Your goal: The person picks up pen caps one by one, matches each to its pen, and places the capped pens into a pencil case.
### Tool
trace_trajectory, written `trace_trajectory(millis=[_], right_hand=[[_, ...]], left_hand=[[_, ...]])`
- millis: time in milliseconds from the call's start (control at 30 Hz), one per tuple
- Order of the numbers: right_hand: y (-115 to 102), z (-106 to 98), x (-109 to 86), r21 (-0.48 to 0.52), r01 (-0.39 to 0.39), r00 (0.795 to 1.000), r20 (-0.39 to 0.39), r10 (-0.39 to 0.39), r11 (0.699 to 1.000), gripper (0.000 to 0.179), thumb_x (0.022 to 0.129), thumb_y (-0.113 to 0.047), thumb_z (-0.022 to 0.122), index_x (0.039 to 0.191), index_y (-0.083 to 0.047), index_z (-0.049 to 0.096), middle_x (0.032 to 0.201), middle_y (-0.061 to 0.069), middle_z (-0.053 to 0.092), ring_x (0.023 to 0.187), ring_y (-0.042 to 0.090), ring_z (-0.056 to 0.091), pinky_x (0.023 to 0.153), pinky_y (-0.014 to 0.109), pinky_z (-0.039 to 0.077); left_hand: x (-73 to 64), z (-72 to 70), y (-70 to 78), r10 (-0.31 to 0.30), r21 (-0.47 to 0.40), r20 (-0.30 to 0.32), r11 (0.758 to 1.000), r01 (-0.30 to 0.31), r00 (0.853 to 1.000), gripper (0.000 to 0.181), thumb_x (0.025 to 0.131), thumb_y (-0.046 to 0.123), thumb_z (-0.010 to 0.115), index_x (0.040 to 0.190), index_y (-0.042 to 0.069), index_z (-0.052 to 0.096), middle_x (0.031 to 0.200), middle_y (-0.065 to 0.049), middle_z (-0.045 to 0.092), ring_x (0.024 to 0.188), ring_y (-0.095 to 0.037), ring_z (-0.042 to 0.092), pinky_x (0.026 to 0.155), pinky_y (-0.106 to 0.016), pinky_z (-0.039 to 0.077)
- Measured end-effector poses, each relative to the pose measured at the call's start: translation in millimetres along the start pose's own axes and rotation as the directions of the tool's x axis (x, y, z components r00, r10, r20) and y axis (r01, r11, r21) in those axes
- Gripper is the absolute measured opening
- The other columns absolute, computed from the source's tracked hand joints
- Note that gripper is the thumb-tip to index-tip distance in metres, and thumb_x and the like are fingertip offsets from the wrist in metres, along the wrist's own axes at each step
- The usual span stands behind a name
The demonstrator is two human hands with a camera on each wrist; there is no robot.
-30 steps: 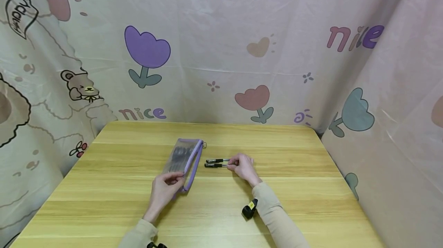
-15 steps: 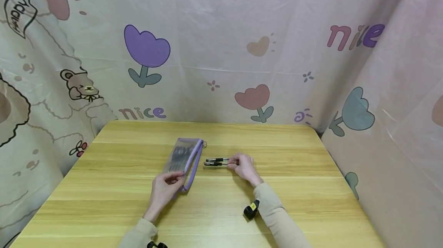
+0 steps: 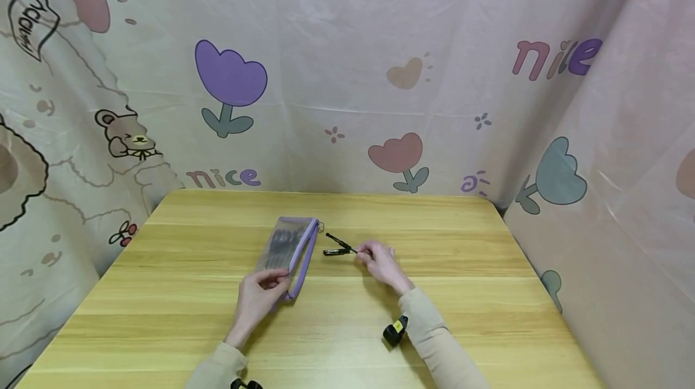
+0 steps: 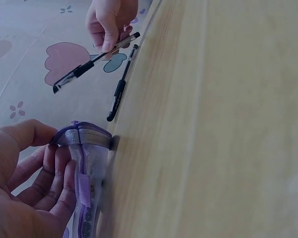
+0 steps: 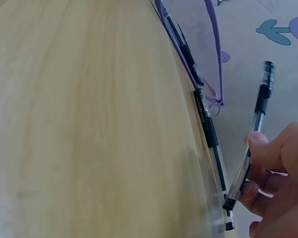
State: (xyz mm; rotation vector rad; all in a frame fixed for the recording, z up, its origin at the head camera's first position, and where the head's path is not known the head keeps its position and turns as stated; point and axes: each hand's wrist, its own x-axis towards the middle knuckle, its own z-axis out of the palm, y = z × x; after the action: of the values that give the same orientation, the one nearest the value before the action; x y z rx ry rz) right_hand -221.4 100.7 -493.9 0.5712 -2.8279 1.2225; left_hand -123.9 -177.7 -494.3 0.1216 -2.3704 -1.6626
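Observation:
A see-through pencil pouch (image 3: 288,244) with purple zip edging lies on the table, its zipped side parted. Dark pens show through its wall. At the near corner, my left hand (image 3: 262,298) pinches the pouch's edge between thumb and fingers. To the right of it, my right hand (image 3: 382,263) holds a black gel pen (image 4: 82,71) by its clear barrel, the capped end tilted up off the table. A second black pen (image 5: 207,121) lies on the tabletop below the held one, with its cap toward the pouch's ringed corner.
The wooden table (image 3: 163,292) reaches back to a patterned curtain (image 3: 326,63), which also hangs at both sides. A black device with a yellow label (image 3: 395,332) sits at the right sleeve.
The two pens lay side by side earlier; now one is lifted and angled upward in my right hand, while the other stays down. My left hand and the pouch have hardly moved.

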Motion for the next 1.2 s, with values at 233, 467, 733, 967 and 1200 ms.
trace_trajectory(millis=[233, 467, 733, 967, 1200], right_hand=[[-2.3, -0.5, -0.7, 0.033, 0.008, 1.000, 0.024, -0.009, 0.999, 0.017, 0.100, -0.010, 0.057, 0.111, -0.001, 0.067, 0.101, 0.009, 0.067, 0.095, 0.022, 0.059, 0.096, 0.046, 0.038], [-3.3, -0.7, 0.6, 0.207, 0.004, 0.994, 0.102, -0.025, 0.978, 0.021, 0.103, -0.003, 0.049, 0.114, 0.010, 0.060, 0.096, 0.018, 0.063, 0.082, 0.018, 0.058, 0.073, 0.027, 0.051], [-6.0, 5.9, 0.9, 0.463, -0.163, 0.978, 0.191, 0.082, 0.871, 0.022, 0.102, 0.001, 0.046, 0.119, 0.013, 0.053, 0.101, 0.023, 0.062, 0.077, 0.015, 0.060, 0.072, 0.027, 0.059], [-10.5, 12.4, 1.8, 0.629, -0.241, 0.961, 0.260, 0.092, 0.740, 0.030, 0.102, 0.002, 0.047, 0.128, 0.016, 0.043, 0.108, 0.020, 0.059, 0.079, 0.017, 0.064, 0.078, 0.037, 0.063], [-19.9, 21.5, 4.9, 0.702, -0.306, 0.942, 0.321, 0.098, 0.643, 0.036, 0.101, 0.000, 0.050, 0.132, 0.015, 0.040, 0.107, 0.016, 0.058, 0.078, 0.020, 0.065, 0.079, 0.040, 0.063]], left_hand=[[0.0, 0.1, -0.4, -0.005, 0.001, -0.003, 1.000, 0.005, 1.000, 0.015, 0.083, 0.001, 0.078, 0.098, 0.001, 0.079, 0.089, -0.013, 0.076, 0.069, 0.002, 0.062, 0.065, -0.014, 0.052], [0.4, 0.3, 0.1, -0.007, 0.008, -0.006, 1.000, 0.007, 1.000, 0.015, 0.083, 0.001, 0.077, 0.098, 0.001, 0.079, 0.089, -0.014, 0.076, 0.068, 0.002, 0.062, 0.065, -0.014, 0.052], [0.7, 0.1, -0.8, 0.004, 0.011, -0.006, 1.000, -0.004, 1.000, 0.014, 0.083, 0.000, 0.077, 0.097, 0.001, 0.079, 0.089, -0.014, 0.076, 0.069, 0.003, 0.062, 0.066, -0.014, 0.052], [1.0, 0.2, -0.2, -0.005, 0.016, -0.005, 1.000, 0.005, 1.000, 0.015, 0.083, 0.000, 0.077, 0.097, 0.001, 0.078, 0.088, -0.013, 0.076, 0.069, 0.002, 0.062, 0.066, -0.013, 0.052], [0.1, -0.2, 2.3, -0.017, 0.008, -0.001, 1.000, 0.017, 1.000, 0.015, 0.084, 0.001, 0.076, 0.098, 0.001, 0.078, 0.090, -0.014, 0.076, 0.069, 0.002, 0.062, 0.067, -0.013, 0.052]])
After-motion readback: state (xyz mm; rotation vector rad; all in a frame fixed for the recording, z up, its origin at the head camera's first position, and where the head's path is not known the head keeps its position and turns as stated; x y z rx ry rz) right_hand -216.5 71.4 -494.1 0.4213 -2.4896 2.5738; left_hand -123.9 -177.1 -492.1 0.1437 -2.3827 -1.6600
